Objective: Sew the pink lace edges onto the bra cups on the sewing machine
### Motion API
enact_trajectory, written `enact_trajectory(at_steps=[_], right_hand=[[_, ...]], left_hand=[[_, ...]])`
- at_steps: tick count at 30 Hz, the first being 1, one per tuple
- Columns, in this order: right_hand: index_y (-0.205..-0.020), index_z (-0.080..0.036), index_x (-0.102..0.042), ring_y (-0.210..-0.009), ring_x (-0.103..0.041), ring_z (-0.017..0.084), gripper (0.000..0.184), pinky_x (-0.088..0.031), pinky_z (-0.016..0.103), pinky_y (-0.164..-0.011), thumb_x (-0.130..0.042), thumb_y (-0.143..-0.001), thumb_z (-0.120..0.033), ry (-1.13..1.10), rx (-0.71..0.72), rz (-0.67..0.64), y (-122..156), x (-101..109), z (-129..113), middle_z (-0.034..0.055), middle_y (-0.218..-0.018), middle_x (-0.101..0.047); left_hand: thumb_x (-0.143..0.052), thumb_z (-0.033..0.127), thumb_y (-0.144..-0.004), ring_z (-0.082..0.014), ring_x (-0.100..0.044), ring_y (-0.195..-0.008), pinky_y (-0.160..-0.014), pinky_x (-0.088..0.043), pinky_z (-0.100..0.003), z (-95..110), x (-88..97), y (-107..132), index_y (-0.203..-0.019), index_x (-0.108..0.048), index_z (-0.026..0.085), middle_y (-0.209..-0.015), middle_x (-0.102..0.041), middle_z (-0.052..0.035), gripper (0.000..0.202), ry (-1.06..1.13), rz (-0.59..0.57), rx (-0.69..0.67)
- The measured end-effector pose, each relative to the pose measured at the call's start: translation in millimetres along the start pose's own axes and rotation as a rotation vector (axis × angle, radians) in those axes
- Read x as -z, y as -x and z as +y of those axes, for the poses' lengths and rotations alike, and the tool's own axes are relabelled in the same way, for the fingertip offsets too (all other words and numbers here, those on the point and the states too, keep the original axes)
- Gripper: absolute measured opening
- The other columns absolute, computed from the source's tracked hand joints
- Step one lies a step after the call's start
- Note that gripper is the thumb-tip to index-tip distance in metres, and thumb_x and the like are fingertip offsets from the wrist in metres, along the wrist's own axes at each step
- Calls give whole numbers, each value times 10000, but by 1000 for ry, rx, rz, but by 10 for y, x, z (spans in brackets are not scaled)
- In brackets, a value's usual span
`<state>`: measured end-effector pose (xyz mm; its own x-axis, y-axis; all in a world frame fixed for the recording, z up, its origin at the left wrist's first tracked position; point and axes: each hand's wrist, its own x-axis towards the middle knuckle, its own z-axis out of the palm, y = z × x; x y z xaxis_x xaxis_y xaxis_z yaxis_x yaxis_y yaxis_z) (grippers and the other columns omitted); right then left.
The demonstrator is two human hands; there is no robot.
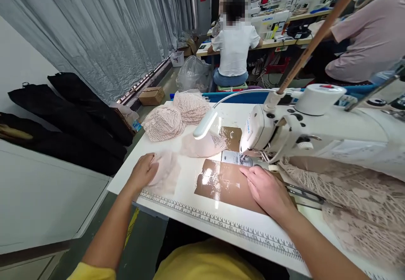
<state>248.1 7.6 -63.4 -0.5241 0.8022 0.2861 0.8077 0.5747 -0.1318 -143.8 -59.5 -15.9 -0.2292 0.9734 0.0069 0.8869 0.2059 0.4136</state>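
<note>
At the table's left side, my left hand (146,169) is closed on a sheer pale pink fabric piece (167,172), slightly blurred. My right hand (264,187) lies on the brown glossy sheet (224,183) taped before the needle, its fingers stretched toward the presser foot (243,158) of the white sewing machine (284,132). Nothing shows in that hand, though its underside is hidden. Another pale cup-shaped piece with lace (204,145) rests left of the needle plate (230,157). Behind it sit two stacks of pink lace cups, a left one (164,123) and a right one (191,107).
A small lamp (205,124) on a bent neck overhangs the table. Scissors (305,193) lie right of my right hand, beside heaped pink lace (357,195). A printed ruler (221,223) runs along the front edge. Two people sit at machines beyond.
</note>
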Motion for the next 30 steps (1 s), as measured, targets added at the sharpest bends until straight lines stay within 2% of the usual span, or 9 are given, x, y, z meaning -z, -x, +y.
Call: enact_trajectory(at_steps=[2, 4, 6, 8, 11, 14, 17, 23, 30], right_hand=[[-1141, -174, -680, -726, -620, 199, 399, -467, 315, -649, -367, -899, -126, -15, -8, -8, -8, 15, -12, 73, -821, -656], [-1141, -175, -674, -768, -632, 202, 384, -474, 314, -685, -374, -904, -136, -79, -24, 12, -5, 38, -20, 75, -867, -677], [-1142, -181, -660, -844, -642, 198, 343, -482, 308, -745, -398, -920, -176, -217, -39, 71, 10, 80, -28, 72, -968, -694], [-1098, -186, -662, -874, -640, 183, 286, -481, 290, -773, -433, -929, -221, -394, -21, 160, 31, 139, -39, 64, -992, -698], [-934, -198, -683, -777, -623, 160, 222, -462, 267, -711, -467, -925, -252, -576, 121, 181, 59, 223, -53, 43, -839, -693], [-821, -202, -680, -695, -573, 149, 232, -401, 263, -652, -477, -919, -258, -537, 251, 34, 65, 255, -65, 28, -734, -657], [-669, -185, -632, -629, -495, 132, 298, -316, 261, -602, -473, -916, -237, -397, 206, -45, 50, 244, -77, 14, -647, -588], [-567, -168, -533, -586, -437, 111, 344, -238, 267, -567, -490, -902, -231, -326, 100, -83, 7, 240, -104, -9, -585, -512], [-640, -171, -564, -636, -462, 128, 319, -251, 282, -606, -469, -926, -274, -229, 115, -83, 12, 196, -102, 7, -654, -576]], left_hand=[[-468, 441, -878, -209, -579, -836, -703, -471, -307, 36, -23, 186, -980, -513, 165, -921, -603, -60, 297, 395, -158, 3], [-550, 475, -839, -139, -517, -655, -584, -417, -239, 223, -55, 284, -897, -484, 170, -759, -539, 3, 318, 668, -406, -19], [-640, 432, -786, -98, -448, -606, -560, -359, -203, 540, -119, 266, -820, -475, 165, -693, -464, 39, 315, 732, -660, -165], [-655, 367, -777, -107, -460, -668, -595, -358, -204, 928, -233, 151, -814, -500, 162, -741, -475, 30, 260, 651, -780, -347], [-622, 234, -756, -133, -482, -719, -619, -358, -223, 1466, -482, -96, -807, -520, 168, -782, -507, 18, 132, 433, -685, -547], [-588, 131, -712, -164, -539, -783, -684, -406, -250, 1763, -722, -323, -933, -573, 175, -848, -582, -2, 225, 364, -665, -580], [-572, 81, -677, -170, -570, -819, -738, -448, -264, 1795, -870, -511, -1010, -581, 170, -871, -602, -16, 346, 472, -676, -544], [-551, 151, -726, -119, -533, -654, -670, -478, -251, 1672, -917, -703, -1009, -547, 132, -724, -509, 27, 284, 560, -649, -431], [-619, 181, -691, -93, -468, -616, -550, -358, -188, 1817, -770, -720, -744, -575, 137, -687, -518, 20, 82, 458, -969, -509]])
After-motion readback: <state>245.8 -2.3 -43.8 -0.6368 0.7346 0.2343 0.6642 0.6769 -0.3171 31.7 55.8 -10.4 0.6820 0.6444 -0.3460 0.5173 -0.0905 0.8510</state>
